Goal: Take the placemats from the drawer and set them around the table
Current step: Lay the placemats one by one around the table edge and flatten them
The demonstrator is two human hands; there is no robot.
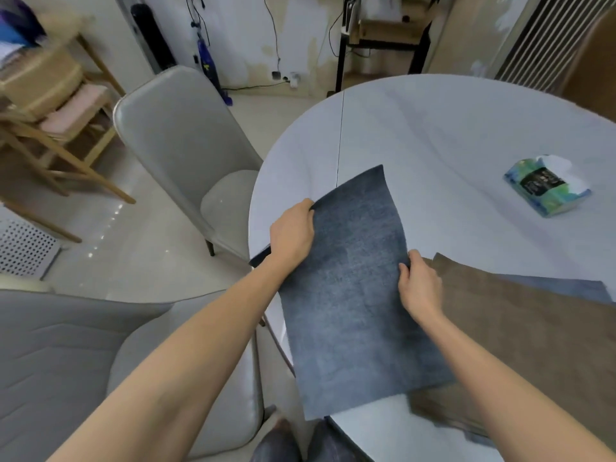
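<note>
The blue mat (350, 295) hung between both hands over the near edge of the table (450, 135), its long axis running from about six o'clock up toward twelve, tipped a little to one. The left hand (292, 233) pinched the left long edge near the far end, fingers curled over the rim; the right hand (418, 285) pinched the right long edge somewhat lower, thumb on top. So the mat lay straight between the two grips, neither hand clearly nearer its middle.

The near end overhung the table edge toward the person's knees (it was not lying flat yet), while the far corner reached out over the tabletop. At about three o'clock from the right hand a brown mat (533, 328) lay on the table with another blue one (566, 285) showing from under it, the held mat overlapping the brown one's left side.

The grey chair (186, 145) stood at ten o'clock; I'd judge the mat belonged at that seat, which would call for a swing leftward.
</note>
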